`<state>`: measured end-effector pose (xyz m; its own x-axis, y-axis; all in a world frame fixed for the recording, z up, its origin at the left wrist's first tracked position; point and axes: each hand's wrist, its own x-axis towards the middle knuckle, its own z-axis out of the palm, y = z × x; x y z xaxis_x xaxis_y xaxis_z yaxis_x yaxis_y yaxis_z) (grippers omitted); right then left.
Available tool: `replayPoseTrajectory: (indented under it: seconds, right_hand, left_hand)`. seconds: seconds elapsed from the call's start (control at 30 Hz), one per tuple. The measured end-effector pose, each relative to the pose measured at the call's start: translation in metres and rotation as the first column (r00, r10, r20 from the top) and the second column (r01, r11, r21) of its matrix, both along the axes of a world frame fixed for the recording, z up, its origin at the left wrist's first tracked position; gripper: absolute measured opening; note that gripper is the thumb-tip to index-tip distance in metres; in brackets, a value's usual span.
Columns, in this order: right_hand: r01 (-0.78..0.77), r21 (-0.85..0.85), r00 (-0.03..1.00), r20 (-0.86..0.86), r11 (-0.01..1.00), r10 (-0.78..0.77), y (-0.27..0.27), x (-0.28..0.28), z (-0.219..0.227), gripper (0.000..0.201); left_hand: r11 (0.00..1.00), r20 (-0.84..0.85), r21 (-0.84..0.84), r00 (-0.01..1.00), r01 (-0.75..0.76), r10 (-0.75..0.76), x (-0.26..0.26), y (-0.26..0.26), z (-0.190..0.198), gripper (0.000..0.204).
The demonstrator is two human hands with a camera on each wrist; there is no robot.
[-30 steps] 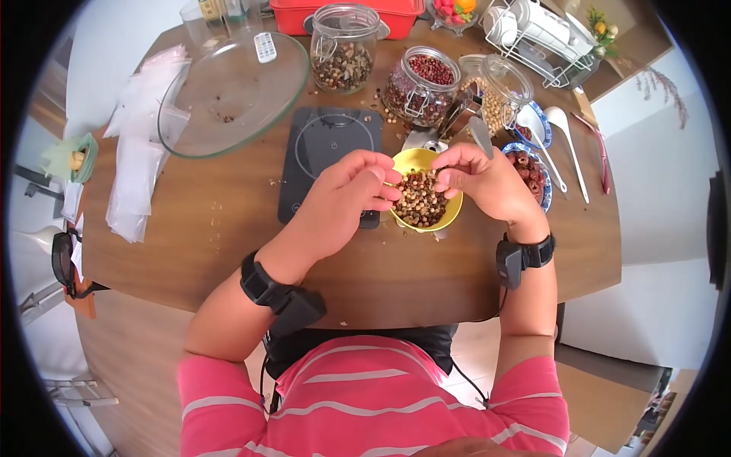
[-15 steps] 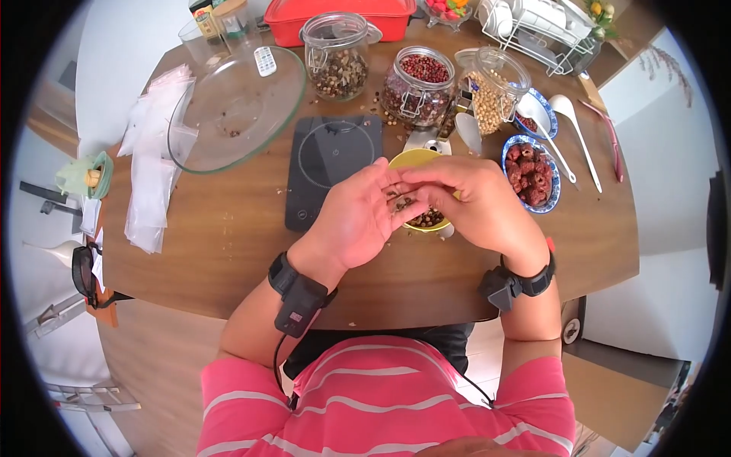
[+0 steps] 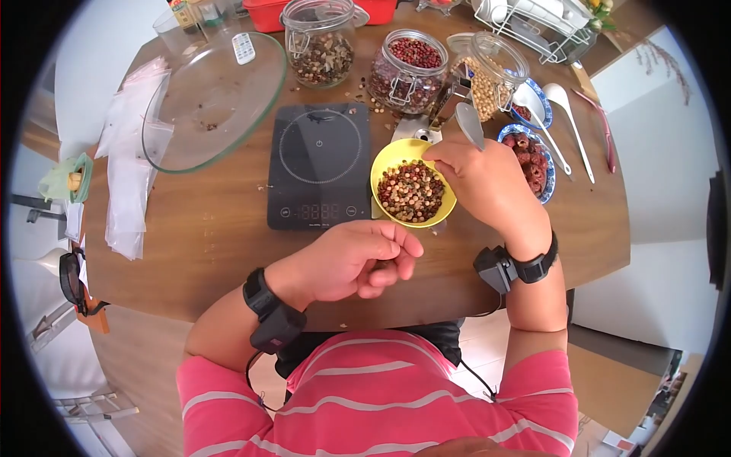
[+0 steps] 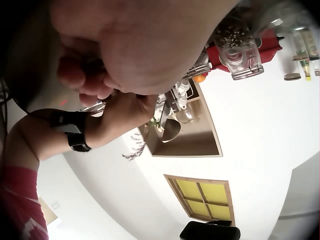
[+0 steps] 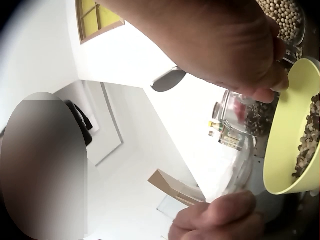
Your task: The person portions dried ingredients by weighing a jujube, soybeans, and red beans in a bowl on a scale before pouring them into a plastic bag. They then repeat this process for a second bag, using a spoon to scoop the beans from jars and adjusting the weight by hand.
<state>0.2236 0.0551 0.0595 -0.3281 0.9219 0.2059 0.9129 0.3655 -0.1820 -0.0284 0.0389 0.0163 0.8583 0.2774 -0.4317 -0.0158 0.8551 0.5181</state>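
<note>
The yellow bowl (image 3: 411, 149) sits upright on the table (image 3: 228, 228), just beside the lower right of the scale (image 3: 320, 160); whether the two touch cannot be told. It contains mixed dark, red and pale grains (image 3: 411, 190). The bowl is round and shows no long axis, so the governing relation is direction: it lies to the left of the right hand (image 3: 487, 183), and beyond and slightly right of the left hand (image 3: 350, 259). The right hand is the nearer, its bent fingertips at the far right of the rim; the right wrist view shows them against or just over that edge. Contact is not certain, nor can it be told whether they pinch anything or are released. The left hand stands apart, near the table's front edge, thumb over inward-bent fingers; a dark patch shows between them, but whether it is held matter or shadow cannot be told. A dish of red fruit (image 3: 531, 160) stands to the right, partly hidden by the right hand.
</note>
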Motion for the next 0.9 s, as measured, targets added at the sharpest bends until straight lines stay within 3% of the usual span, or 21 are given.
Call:
replayPoseTrajectory:
  seconds: [0.1,0.17,0.27,0.37,0.5,0.57,0.6,0.67,0.77,0.83,0.9]
  right_hand:
    - [0.022,-0.009,0.997,0.078,1.0,-0.022,0.001,-0.001,0.0,0.011]
    - [0.015,0.025,1.0,-0.019,1.0,-0.015,0.002,0.0,0.002,0.012]
    - [-0.052,0.081,0.998,-0.02,0.995,0.054,0.006,0.005,-0.006,0.012]
    - [-0.044,0.05,0.999,-0.028,0.998,0.046,0.004,0.007,-0.007,0.012]
    - [-0.013,-0.041,0.997,-0.073,0.999,0.01,-0.002,0.014,0.001,0.013]
    - [-0.047,-0.088,0.997,-0.061,0.995,0.042,-0.001,0.016,0.0,0.014]
    - [-0.046,-0.094,0.998,-0.058,0.995,0.041,-0.001,0.015,0.001,0.014]
    - [-0.105,-0.146,0.994,-0.004,0.984,0.105,0.001,0.013,0.004,0.014]
    - [-0.102,-0.283,0.984,0.114,0.954,0.139,0.008,0.009,0.003,0.015]
    - [-0.071,-0.314,0.974,0.183,0.947,0.134,0.01,-0.001,0.005,0.015]
    - [-0.04,-0.342,0.959,0.25,0.939,0.132,0.013,-0.005,0.001,0.015]
  left_hand:
    - [0.998,0.032,0.043,0.998,-0.05,0.049,-0.005,0.012,0.011,0.022]
    - [0.992,0.018,0.091,0.997,-0.082,0.08,0.0,0.022,0.026,0.023]
    - [0.895,-0.133,0.443,0.984,-0.048,0.119,0.015,0.04,0.034,0.028]
    - [0.838,-0.215,0.546,0.964,-0.012,0.154,0.021,0.046,0.036,0.03]
    - [0.855,-0.168,0.516,0.973,-0.049,0.158,0.012,0.033,0.025,0.037]
    - [0.947,-0.062,0.298,0.992,0.12,-0.106,0.01,0.019,0.005,0.051]
    - [0.948,-0.058,0.294,0.993,0.12,-0.107,0.012,0.012,-0.001,0.051]
    - [0.926,-0.011,0.207,0.947,0.315,-0.32,0.022,0.0,-0.009,0.063]
    - [0.926,-0.041,0.15,0.938,0.346,-0.344,0.035,-0.008,-0.026,0.067]
    - [0.941,-0.024,0.088,0.945,0.328,-0.327,0.035,-0.008,-0.03,0.059]
    - [0.944,-0.016,0.15,0.956,0.292,-0.293,0.034,-0.008,-0.032,0.047]
